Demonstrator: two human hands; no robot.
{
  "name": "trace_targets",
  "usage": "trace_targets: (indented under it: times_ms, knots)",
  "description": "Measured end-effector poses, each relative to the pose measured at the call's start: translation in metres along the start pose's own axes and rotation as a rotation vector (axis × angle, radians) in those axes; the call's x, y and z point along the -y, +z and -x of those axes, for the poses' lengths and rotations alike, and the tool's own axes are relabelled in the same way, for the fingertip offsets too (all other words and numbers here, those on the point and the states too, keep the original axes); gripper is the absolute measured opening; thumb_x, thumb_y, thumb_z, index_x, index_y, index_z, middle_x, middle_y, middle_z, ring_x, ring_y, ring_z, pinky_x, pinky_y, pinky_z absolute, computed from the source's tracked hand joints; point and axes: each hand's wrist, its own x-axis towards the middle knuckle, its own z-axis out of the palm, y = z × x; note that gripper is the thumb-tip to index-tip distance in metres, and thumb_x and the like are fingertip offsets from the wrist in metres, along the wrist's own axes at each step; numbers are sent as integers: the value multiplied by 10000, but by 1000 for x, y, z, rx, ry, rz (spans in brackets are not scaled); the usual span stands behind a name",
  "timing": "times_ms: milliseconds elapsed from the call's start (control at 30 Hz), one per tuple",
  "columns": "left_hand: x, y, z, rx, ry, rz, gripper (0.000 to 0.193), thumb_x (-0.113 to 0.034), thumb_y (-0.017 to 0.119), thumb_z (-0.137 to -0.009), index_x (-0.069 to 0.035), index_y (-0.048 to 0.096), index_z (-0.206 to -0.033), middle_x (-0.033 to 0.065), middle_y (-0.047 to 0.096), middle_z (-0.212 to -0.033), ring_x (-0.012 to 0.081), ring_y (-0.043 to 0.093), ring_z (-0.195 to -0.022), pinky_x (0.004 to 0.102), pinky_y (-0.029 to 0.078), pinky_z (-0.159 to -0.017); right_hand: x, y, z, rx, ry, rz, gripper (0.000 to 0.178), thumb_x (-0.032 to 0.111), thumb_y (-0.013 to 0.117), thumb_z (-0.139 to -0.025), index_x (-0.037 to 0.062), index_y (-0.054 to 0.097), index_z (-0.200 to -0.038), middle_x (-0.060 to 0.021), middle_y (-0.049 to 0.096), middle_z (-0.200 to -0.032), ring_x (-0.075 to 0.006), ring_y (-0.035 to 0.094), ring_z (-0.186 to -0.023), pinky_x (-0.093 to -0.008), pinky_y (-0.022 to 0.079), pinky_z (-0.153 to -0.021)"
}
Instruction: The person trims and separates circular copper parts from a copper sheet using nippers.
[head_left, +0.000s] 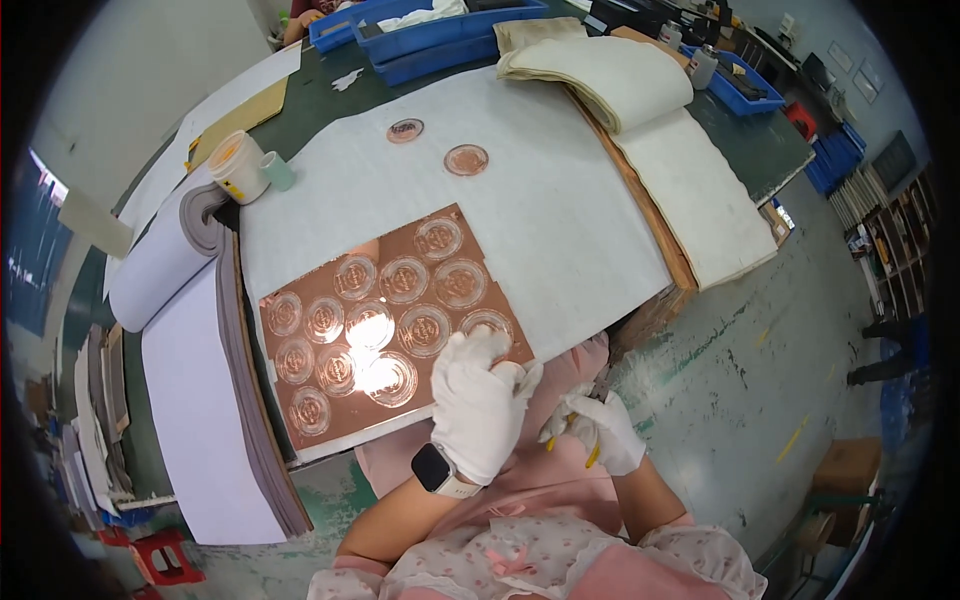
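A shiny copper-coloured sheet (405, 319) with several round embossed discs lies tilted on white paper. My left hand (480, 400), in a white glove and with a watch at the wrist, is bent over the sheet's near right corner and grips it, its fingers on a partly covered disc (487, 324). To the right, off the sheet, my gloved right hand (608, 432) is closed around a hand tool with yellow grips (592, 452), which looks like pliers; its jaws are hard to make out. Two loose round discs, one (466, 160) nearer than the other (405, 131), lie farther back on the paper.
Thick paper stacks flank the work area, one on the left (205, 400) and one on the right (690, 190). A white tub (238, 165) and a pale green cup (278, 172) stand back left. Blue trays (440, 45) line the far side; another person's hand (305, 22) shows there.
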Motion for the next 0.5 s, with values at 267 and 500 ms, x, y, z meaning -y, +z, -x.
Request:
trace_targets:
  times_ms: [267,500]
  knots:
    - [14,-4,-10,62,50,-89,266,-158,669,-695,-37,560,-905,135,571,-896,319,548,-834,395,447,-725,-2,1,0,-51,26,-47,152,110,611,-788,-5,517,-759,-136,561,-686,-306,596,-617,-398,489,-585]
    - [18,-11,-2,232,178,-277,286,-121,547,-741,3,509,-995,159,535,-1018,290,531,-986,370,409,-872,-12,6,-1,18,21,-34,122,87,579,-802,-17,519,-777,-150,562,-680,-315,595,-626,-415,495,-606]
